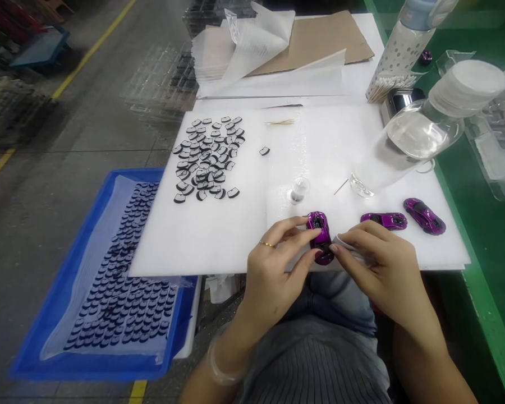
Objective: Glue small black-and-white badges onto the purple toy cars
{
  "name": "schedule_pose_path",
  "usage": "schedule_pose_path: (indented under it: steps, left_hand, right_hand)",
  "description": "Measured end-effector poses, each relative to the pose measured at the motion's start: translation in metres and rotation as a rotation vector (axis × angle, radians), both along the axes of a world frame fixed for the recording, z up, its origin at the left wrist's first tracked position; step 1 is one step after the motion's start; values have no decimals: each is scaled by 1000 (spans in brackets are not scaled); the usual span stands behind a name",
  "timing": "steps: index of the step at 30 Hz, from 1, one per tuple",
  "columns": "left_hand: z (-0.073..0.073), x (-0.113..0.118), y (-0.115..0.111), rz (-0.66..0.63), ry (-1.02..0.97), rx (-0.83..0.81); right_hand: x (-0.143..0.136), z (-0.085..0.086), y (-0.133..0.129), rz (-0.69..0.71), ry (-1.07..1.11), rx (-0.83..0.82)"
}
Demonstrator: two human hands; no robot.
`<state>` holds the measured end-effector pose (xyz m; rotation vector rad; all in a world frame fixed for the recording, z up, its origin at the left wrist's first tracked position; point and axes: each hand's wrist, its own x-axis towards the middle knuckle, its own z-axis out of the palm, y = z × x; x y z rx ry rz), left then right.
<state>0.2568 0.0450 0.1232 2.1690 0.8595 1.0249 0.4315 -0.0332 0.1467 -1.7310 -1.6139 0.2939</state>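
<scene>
My left hand (280, 264) is closed around a shiny purple toy car (318, 221), fingers and thumb on its left side and top, at the front edge of the white board. My right hand (381, 264) is closed too; a white piece of cloth or tissue (356, 249) shows under its fingers. Its thumb tip meets the dark window area at the car's near end. Beyond that hand lie a second purple toy car (389, 221) and a third purple car (424, 216). A small clear cup (298, 189) stands just past the held car.
Many small black-edged clear parts (206, 163) lie scattered on the white board (172, 241). A blue tray (37, 336) with rows of dark parts sits at left. A large clear bottle (429, 123), cotton swabs (389, 84) and a thin needle-like stick (340, 186) are at right.
</scene>
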Motion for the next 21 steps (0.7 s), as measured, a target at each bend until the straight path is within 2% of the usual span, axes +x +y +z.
schedule_pose_path:
  steps: [6, 13, 17, 21]
  left_hand:
    - [-6, 1, -1, -11, 8, 95]
    - [-9, 6, -2, 41, 8, 175]
    - [-8, 7, -3, 52, 7, 156]
    - [-8, 8, -4, 56, 12, 125]
  right_hand:
    - [-3, -8, -5, 22, -58, 30]
    - [-13, -20, -7, -81, -210, 147]
    - [-15, -18, -6, -94, -191, 134]
    - [-16, -10, -3, -77, -118, 40]
